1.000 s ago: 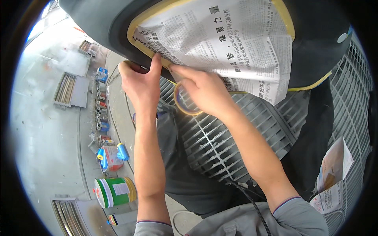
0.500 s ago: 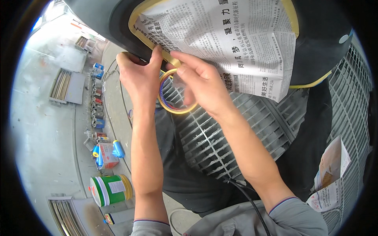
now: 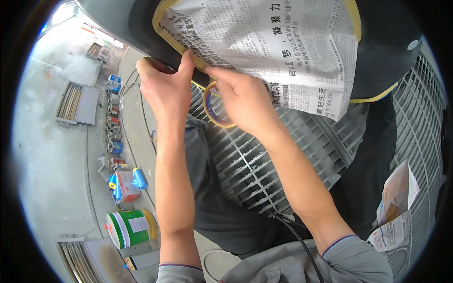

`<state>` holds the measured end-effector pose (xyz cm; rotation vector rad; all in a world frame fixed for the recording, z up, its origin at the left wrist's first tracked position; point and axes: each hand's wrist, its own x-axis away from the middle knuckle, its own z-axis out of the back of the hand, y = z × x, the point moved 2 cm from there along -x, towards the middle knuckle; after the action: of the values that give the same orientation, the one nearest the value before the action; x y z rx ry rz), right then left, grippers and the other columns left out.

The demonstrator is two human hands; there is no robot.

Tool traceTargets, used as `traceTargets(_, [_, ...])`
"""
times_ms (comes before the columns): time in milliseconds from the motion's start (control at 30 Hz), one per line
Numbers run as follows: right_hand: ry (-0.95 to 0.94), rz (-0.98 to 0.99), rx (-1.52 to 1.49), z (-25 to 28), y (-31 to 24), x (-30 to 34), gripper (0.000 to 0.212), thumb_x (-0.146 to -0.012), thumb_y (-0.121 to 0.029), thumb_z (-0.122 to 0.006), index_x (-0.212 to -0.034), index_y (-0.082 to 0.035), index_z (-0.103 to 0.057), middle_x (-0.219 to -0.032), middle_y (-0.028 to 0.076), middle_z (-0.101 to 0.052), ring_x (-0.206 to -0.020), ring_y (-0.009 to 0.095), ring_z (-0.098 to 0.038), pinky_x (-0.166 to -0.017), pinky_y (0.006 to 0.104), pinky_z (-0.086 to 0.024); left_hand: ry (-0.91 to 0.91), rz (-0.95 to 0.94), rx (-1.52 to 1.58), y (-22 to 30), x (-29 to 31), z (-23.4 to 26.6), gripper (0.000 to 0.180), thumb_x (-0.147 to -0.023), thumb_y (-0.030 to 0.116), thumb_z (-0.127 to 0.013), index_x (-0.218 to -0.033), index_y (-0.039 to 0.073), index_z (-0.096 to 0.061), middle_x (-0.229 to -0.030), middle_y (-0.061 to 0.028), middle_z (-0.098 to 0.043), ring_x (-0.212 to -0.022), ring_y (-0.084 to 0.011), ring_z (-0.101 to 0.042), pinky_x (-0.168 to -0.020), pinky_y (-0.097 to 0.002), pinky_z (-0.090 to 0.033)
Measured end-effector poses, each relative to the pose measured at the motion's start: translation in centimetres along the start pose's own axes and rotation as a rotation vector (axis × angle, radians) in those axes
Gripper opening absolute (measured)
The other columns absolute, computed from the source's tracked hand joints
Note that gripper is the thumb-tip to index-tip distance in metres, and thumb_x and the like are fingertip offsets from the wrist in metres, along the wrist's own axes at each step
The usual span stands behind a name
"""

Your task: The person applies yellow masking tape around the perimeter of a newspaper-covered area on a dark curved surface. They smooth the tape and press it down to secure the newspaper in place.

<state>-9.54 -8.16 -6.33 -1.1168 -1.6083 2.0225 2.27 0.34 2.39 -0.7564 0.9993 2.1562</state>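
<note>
A newspaper sheet (image 3: 306,52) covers part of a curved dark panel (image 3: 387,37), its upper edges bordered by yellow masking tape (image 3: 163,35). My left hand (image 3: 167,92) is closed on the panel's near-left rim, its thumb pressed against the taped paper border and its other fingers partly hidden. Close beside it, my right hand (image 3: 247,101) grips a roll of masking tape (image 3: 207,107). The right index finger points along the tape at the paper's lower-left edge. The roll hangs below those fingers, partly covered by the hand.
Metal grating (image 3: 250,172) lies below the panel, with folded newspaper (image 3: 394,212) at the right. On the left floor stand a green bucket (image 3: 132,228), a box (image 3: 126,186) beside blue rolls, and a row of cans (image 3: 114,134). A black hose (image 3: 302,245) crosses near my right arm.
The tape roll has turned and come up closer to my right palm, showing narrower. My right fingers have curled more around it. My left hand stays nearly in place at the rim.
</note>
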Motion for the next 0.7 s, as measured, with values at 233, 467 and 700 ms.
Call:
traceTargets(233, [-0.026, -0.012, 0.002, 0.8, -0.5, -0.3, 0.037, -0.106, -0.010, -0.056, -0.139, -0.010, -0.073, -0.111, 0.019, -0.081, -0.101, 0.031, -0.080, -0.090, 0.0411, -0.060, 0.006, -0.008, -0.005, -0.3, -0.1, -0.1, 0.063, -0.083, 0.046, -0.095, -0.090, -0.002, -0.054, -0.083, -0.0090, -0.061, -0.077, -0.0215, -0.060, -0.075, -0.0364, -0.054])
traceTargets(467, [-0.039, 0.037, 0.038, 1.3, -0.7, -0.1, 0.036, -0.106, -0.013, -0.059, -0.139, -0.009, -0.072, -0.114, 0.021, -0.079, -0.103, 0.035, -0.078, -0.090, 0.0440, -0.059, -0.008, -0.007, 0.025, -0.3, -0.1, -0.2, 0.061, -0.084, 0.044, -0.095, -0.092, -0.001, -0.054, -0.083, -0.0088, -0.062, -0.075, -0.0193, -0.061, -0.072, -0.0346, -0.054])
traceTargets(700, [-0.076, 0.080, 0.209, 0.8, -1.6, -0.7, 0.038, -0.101, -0.009, -0.056, -0.134, -0.008, -0.076, -0.103, 0.022, -0.077, -0.094, 0.040, -0.075, -0.085, 0.0486, -0.057, -0.022, -0.009, 0.008, -0.5, -0.2, -0.1, 0.061, -0.085, 0.043, -0.094, -0.092, -0.001, -0.053, -0.083, -0.0081, -0.061, -0.074, -0.0184, -0.062, -0.071, -0.0338, -0.054])
